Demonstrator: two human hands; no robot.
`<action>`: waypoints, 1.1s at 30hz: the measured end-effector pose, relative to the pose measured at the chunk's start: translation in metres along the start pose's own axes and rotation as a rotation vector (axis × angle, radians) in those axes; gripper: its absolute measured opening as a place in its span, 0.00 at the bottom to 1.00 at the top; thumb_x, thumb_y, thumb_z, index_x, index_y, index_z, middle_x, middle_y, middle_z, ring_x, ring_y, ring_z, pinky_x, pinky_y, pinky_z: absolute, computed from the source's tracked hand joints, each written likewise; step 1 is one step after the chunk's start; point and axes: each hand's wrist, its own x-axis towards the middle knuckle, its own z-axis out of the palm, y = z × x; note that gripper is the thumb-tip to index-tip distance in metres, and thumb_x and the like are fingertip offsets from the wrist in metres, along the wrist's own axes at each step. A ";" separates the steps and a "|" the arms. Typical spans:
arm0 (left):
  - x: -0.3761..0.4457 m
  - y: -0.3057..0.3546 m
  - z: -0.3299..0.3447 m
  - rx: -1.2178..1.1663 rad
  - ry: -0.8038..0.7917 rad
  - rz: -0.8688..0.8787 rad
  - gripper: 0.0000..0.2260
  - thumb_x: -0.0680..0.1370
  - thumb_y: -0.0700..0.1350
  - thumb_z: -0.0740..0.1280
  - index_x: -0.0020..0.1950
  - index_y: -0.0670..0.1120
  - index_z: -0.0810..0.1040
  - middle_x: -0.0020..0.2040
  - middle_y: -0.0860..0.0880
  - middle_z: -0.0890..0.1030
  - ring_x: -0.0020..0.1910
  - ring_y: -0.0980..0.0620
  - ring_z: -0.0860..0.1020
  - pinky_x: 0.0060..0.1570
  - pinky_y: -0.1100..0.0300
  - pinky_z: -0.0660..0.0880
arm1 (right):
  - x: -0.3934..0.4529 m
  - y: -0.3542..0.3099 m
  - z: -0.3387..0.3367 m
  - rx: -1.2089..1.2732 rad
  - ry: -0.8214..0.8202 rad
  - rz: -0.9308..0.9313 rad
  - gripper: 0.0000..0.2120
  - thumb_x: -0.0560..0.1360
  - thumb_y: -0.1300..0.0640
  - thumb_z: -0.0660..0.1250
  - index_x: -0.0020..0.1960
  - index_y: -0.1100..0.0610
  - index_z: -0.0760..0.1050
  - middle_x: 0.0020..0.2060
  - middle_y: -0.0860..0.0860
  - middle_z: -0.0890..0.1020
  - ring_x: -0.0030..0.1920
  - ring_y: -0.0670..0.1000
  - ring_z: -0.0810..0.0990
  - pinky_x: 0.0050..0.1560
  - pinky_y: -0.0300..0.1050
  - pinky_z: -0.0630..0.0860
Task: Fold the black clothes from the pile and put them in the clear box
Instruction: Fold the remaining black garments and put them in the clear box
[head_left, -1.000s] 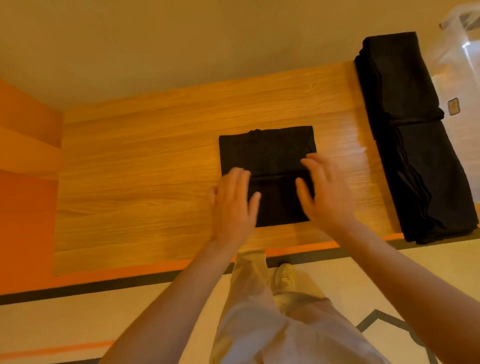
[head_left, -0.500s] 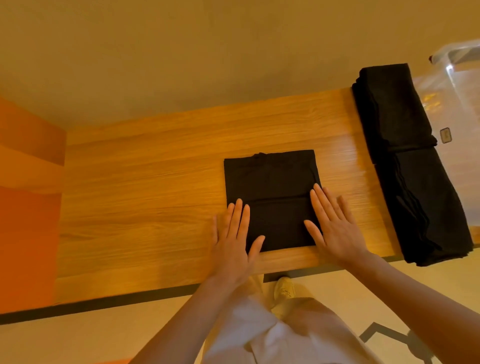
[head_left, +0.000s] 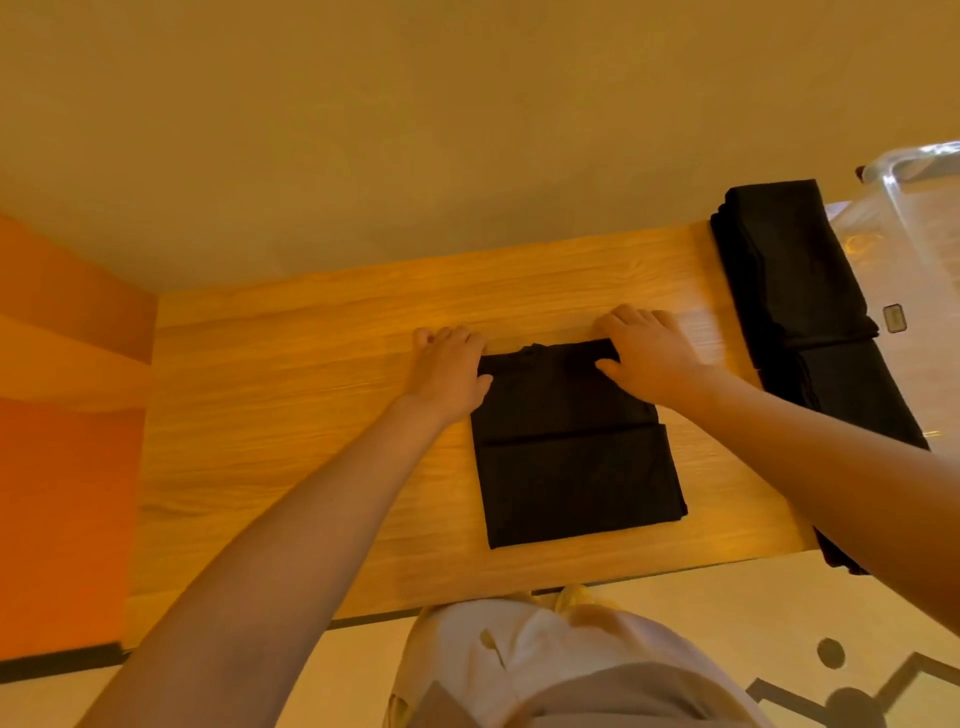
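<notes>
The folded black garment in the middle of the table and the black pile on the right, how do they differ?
The folded garment is a compact, flat rectangle; the pile is a longer, thicker stack of several layers. The garment lies mid-table; the pile runs along the table's right end, beside the clear box, its near end hanging over the edge. The left hand and right hand grip the garment's far edge; nothing touches the pile. Both are black cloth.

Both arms reach forward; left hand and right hand curl, pinching.
</notes>
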 end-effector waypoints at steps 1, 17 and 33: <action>0.005 0.002 -0.003 -0.065 -0.046 -0.022 0.14 0.78 0.52 0.65 0.61 0.49 0.74 0.57 0.51 0.76 0.60 0.49 0.72 0.60 0.52 0.58 | 0.004 -0.002 -0.004 -0.014 -0.033 0.020 0.22 0.78 0.50 0.64 0.69 0.55 0.66 0.67 0.55 0.71 0.68 0.57 0.68 0.70 0.55 0.56; 0.000 0.000 -0.030 -0.544 -0.062 -0.060 0.06 0.75 0.42 0.71 0.47 0.49 0.75 0.45 0.53 0.76 0.46 0.53 0.75 0.44 0.60 0.73 | -0.004 0.021 -0.026 0.496 -0.050 0.117 0.12 0.74 0.57 0.71 0.57 0.55 0.74 0.52 0.49 0.75 0.54 0.50 0.73 0.51 0.43 0.70; -0.130 0.023 0.023 -0.411 0.177 0.093 0.10 0.73 0.41 0.72 0.48 0.54 0.78 0.46 0.58 0.79 0.50 0.59 0.74 0.51 0.61 0.53 | -0.151 0.021 0.038 0.408 0.269 -0.202 0.13 0.68 0.63 0.76 0.50 0.52 0.80 0.46 0.46 0.81 0.50 0.50 0.79 0.59 0.48 0.62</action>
